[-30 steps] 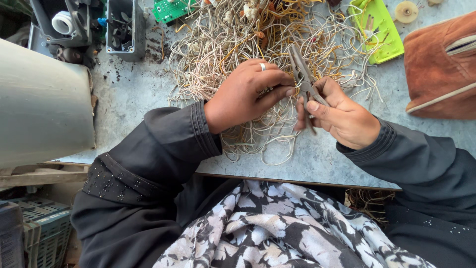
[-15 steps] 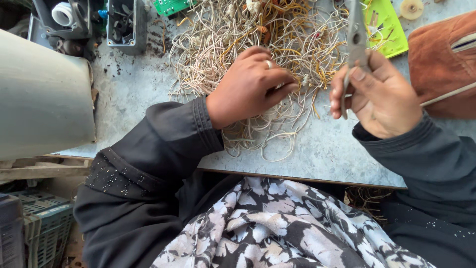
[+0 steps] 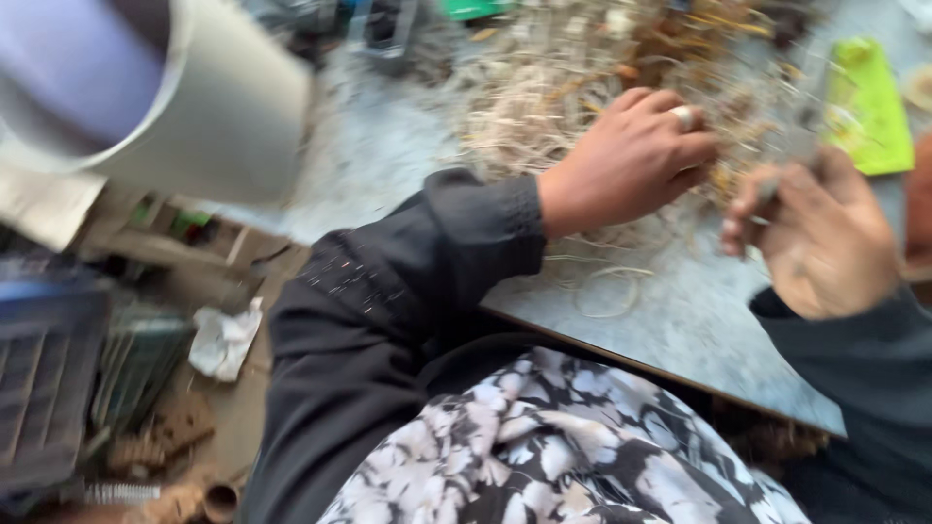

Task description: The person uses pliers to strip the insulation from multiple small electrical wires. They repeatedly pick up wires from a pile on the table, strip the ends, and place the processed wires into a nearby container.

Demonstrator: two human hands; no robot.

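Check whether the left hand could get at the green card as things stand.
Probably not directly. The left hand rests on the wire pile, and the right hand, gripping a tool, sits between it and the green card.

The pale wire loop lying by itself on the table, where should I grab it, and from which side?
Pinch the wire loop on its near rim, coming from above on the table's bare side. It seems to lie flat and apart from the tangled wire pile; its far side runs toward strands under the left hand. The picture is blurred, so that is a guess.
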